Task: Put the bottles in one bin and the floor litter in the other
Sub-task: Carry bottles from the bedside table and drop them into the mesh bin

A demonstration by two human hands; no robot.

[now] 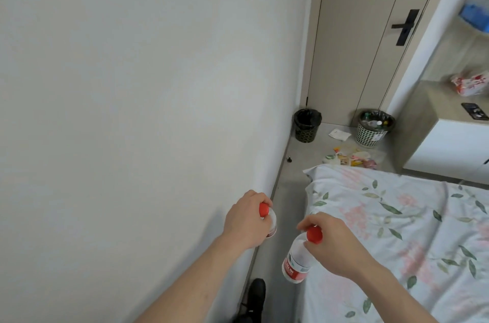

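Forearms reach forward and down from the bottom of the view, bare to the wrist, over the narrow strip of grey floor (pixel 291 190) between the white wall (pixel 132 84) and the bed with its floral pink-and-green sheet (pixel 397 230). The left hand (pixel 247 219) curls its grip round the neck of a clear plastic bottle with a red cap (pixel 266 214), held close to the wall, cap pointing up toward the camera, most of its body hidden behind the hand. The right hand (pixel 336 243) pinches the red cap of a second clear plastic bottle with a red label (pixel 296 262), which hangs tilted beside the edge of the bed. Farther off, before the beige door (pixel 357 31), a black bin with a black liner (pixel 307 125) stands in the wall corner, and a white perforated bin (pixel 373 128), already holding bottles, stands near the grey-and-white bench (pixel 434 137). Between the two bins lies a white sheet of paper (pixel 339 134), and nearer the foot of the bed a scatter of coloured wrappers (pixel 354 157). A dark shoe (pixel 255 293) shows at the bottom edge.
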